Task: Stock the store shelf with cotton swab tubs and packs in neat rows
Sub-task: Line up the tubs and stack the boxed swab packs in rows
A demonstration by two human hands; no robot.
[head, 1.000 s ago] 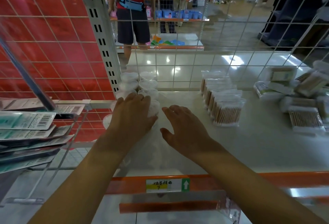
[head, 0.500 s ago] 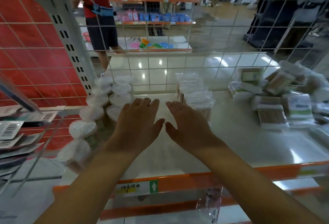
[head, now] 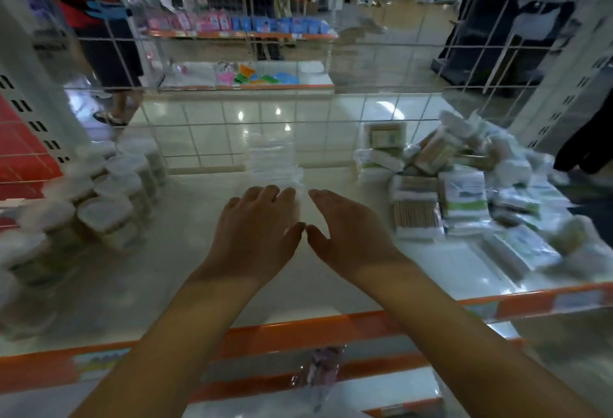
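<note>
On the far left a red panel (head: 23, 155) backs the neighbouring bay, and just right of it the cotton swab tubs (head: 99, 195) stand in two blurred rows running from the near left edge of the white shelf (head: 166, 285) toward the wire grid (head: 298, 112) at its back. Beyond that grid a person in a red top and dark shorts (head: 99, 39) stands on the shiny floor, with orange racks of pink and blue goods farther off. In the middle of the shelf the left hand (head: 255, 238) is stretched forward palm down, fingers straight and close together, its fingertips at the near end of a row of clear upright packs (head: 275, 165) that runs away toward the grid; whether they actually touch the nearest pack cannot be told through the blur. The right hand (head: 348, 235) lies just beside it, also flat and relaxed, holding nothing, the two thumbs almost meeting. To the right a loose heap of cotton swab packs (head: 464, 192) lies jumbled, some flat, some tilted, reaching the far right corner. Along the near edge runs the orange shelf rail (head: 315, 331) with blurred labels
</note>
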